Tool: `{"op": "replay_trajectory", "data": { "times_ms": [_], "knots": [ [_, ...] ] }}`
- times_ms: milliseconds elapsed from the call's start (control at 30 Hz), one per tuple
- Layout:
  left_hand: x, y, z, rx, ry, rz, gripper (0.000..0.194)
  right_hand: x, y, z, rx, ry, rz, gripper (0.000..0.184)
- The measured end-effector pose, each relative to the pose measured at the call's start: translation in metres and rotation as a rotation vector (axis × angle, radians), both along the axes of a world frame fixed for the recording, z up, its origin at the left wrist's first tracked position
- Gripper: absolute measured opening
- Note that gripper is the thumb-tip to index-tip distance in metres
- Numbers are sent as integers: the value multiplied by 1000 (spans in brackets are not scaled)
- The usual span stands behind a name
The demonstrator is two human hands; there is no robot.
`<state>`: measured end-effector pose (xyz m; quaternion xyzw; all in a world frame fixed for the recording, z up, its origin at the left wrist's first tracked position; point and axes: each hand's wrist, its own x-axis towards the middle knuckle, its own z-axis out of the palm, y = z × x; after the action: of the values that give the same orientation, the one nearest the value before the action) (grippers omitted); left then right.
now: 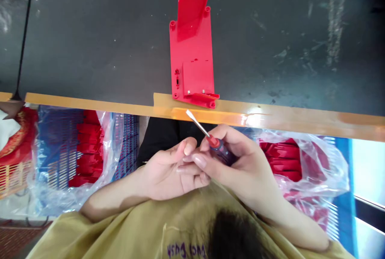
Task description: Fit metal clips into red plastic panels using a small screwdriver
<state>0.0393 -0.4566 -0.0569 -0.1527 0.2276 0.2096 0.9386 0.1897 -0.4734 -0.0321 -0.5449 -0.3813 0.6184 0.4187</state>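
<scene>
My right hand (240, 158) holds a screwdriver (221, 150) with a dark handle and red collar, its flat metal blade pointing up and left toward the table edge. My left hand (177, 166) is palm up with curled fingers, its thumb pressed toward the index finger. The fingertips of both hands meet in front of my body; anything small between them is too hidden to make out. Beyond the hands, a red plastic panel (192, 50) lies on the dark table, with corner posts, an upright flap at its far end and a small raised flap at the near end.
Orange-yellow tape (120, 108) runs along the front edge of the dark table (120, 30). Below it, on the left, a blue plastic crate (57, 146) lined with clear plastic holds red parts. Another blue crate (343, 194) with red parts stands on the right. A dark cord (25, 30) crosses the far left.
</scene>
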Motion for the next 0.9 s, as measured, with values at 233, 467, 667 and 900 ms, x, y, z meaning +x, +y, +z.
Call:
{"op": "replay_trajectory", "data": {
  "times_ms": [233,467,667,900],
  "knots": [
    [5,0,-1,40,98,-21,42,-2,5,2,30,-25,15,22],
    [3,-1,-2,61,58,6,37,-4,5,0,17,70,-23,21],
    [2,1,-2,76,91,5,38,-6,3,-4,68,39,-42,18],
    [1,1,-3,89,53,39,29,-6,5,-6,77,29,-37,21]
  ]
}}
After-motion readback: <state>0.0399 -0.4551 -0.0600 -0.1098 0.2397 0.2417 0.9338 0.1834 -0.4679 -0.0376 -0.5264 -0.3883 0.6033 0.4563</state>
